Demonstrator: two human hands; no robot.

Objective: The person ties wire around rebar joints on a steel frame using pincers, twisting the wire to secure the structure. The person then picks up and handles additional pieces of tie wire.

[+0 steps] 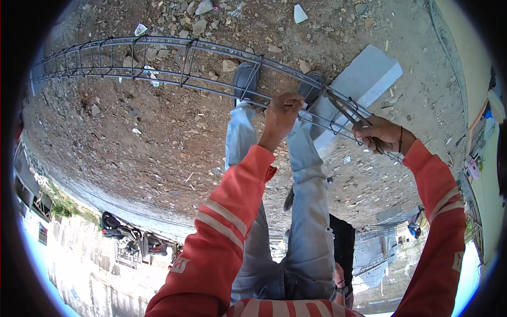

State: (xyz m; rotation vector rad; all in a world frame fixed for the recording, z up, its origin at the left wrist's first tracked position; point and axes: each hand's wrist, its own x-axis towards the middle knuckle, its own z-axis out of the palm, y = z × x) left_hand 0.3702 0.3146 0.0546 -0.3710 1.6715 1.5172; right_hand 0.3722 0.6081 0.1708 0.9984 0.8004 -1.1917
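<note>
A long rebar cage [182, 62], made of steel rods with tied square stirrups, stretches across in front of me. My right hand [381, 134] is closed round the handles of a pair of pincers [343, 109]. The pincers' jaws are at the cage's upper rod, close to a stirrup. My left hand [284, 112] is closed at the lower rod, with fingers pinched together. What lies between those fingers is too small to make out.
Under the cage's right part lies a pale grey block [367, 74]. My shoes [246, 80] stand beneath the rods on rough, stony ground [158, 137]. Parked motorbikes [127, 232] are at the lower left. Another person's dark-clothed leg [342, 245] shows behind me.
</note>
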